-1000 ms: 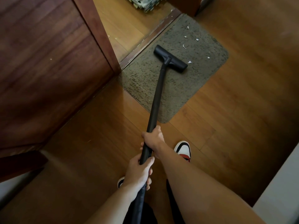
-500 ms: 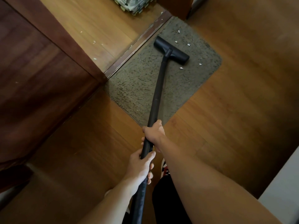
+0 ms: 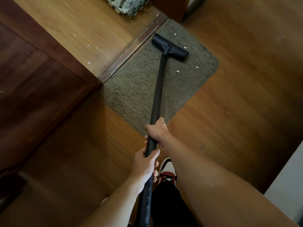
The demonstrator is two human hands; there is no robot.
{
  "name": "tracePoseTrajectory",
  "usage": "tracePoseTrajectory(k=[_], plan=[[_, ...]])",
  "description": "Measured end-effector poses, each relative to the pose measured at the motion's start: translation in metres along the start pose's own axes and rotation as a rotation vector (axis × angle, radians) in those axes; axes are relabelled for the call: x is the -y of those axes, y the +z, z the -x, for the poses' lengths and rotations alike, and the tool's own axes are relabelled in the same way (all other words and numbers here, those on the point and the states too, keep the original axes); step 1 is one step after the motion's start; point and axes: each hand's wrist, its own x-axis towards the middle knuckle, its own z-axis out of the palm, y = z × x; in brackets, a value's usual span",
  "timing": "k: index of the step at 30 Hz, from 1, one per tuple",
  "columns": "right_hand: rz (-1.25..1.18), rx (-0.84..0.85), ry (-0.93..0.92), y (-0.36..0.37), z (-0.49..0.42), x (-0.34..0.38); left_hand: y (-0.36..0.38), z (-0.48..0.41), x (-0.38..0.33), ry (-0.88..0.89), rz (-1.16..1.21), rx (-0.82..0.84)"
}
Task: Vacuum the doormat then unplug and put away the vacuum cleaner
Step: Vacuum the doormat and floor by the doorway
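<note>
A grey-brown doormat (image 3: 136, 89) lies on the wooden floor against a metal door threshold. The vacuum's black floor nozzle (image 3: 170, 49) rests on the mat's far part, with small white scraps (image 3: 178, 71) scattered around it. A long black wand (image 3: 158, 90) runs from the nozzle back to me. My right hand (image 3: 157, 130) grips the wand higher up, at the mat's near corner. My left hand (image 3: 145, 167) grips it just below, where the ribbed hose begins. The vacuum's body and plug are out of view.
A dark wooden door (image 3: 41, 89) stands open at the left. The threshold strip (image 3: 131, 48) crosses diagonally, with white scraps (image 3: 88, 46) on the lighter floor beyond it. A woven grey thing (image 3: 126, 5) sits at the top. My red-and-white shoe (image 3: 168, 172) is near the hose. A pale wall (image 3: 288, 185) is at right.
The nozzle has been pushed forward across the mat toward its far edge, passing over scraps. Both hands kept their grip on the wand. My view shifted forward.
</note>
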Motion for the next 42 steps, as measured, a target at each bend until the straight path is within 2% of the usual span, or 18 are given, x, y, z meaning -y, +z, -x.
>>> tracePoseTrajectory(k=[16, 24, 33, 42], plan=[[-0.069, 0.016, 0.066, 0.100, 0.061, -0.085, -0.106, 0.048, 0.089, 0.005, -0.095, -0.041], [-0.152, -0.059, 0.051, 0.141, 0.090, -0.145, -0.157, 0.064, 0.137, -0.017, -0.201, 0.018], [-0.192, -0.090, 0.038, 0.130, 0.092, -0.158, -0.148, 0.067, 0.144, -0.004, -0.212, 0.070], [-0.227, -0.081, 0.028, 0.093, 0.065, -0.129, -0.110, 0.050, 0.110, 0.043, -0.281, 0.044]])
